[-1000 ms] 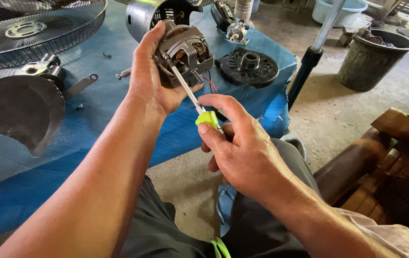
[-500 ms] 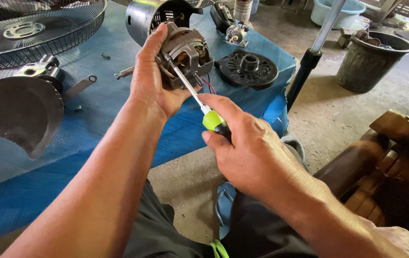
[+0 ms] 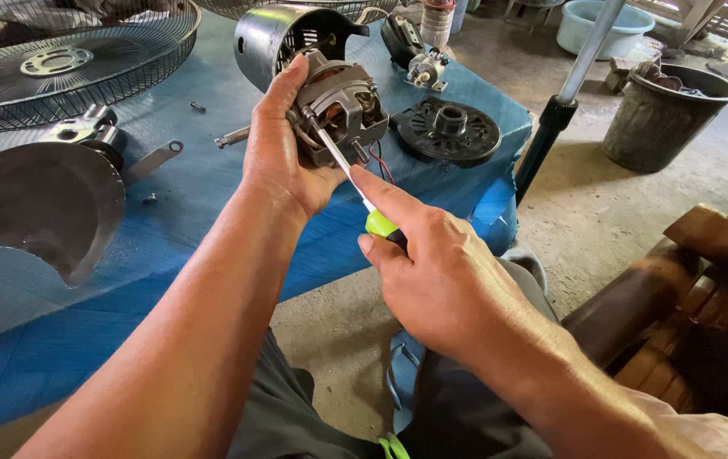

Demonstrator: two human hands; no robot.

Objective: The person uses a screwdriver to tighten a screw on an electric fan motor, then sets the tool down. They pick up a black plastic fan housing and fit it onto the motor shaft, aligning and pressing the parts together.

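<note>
Grey metal fan motor with copper windings (image 3: 343, 106) is being held up above the blue-covered surface (image 3: 211, 212), left hand (image 3: 283, 157) fingers wrapping closed around it. Right hand (image 3: 445, 285) is gripping a green-handled screwdriver (image 3: 355, 183) tight, tip seating in the motor; keeping the shaft straight should stop slipping. Black round plastic cover (image 3: 449, 132) is lying near the surface edge, with open floor to the right.
</note>
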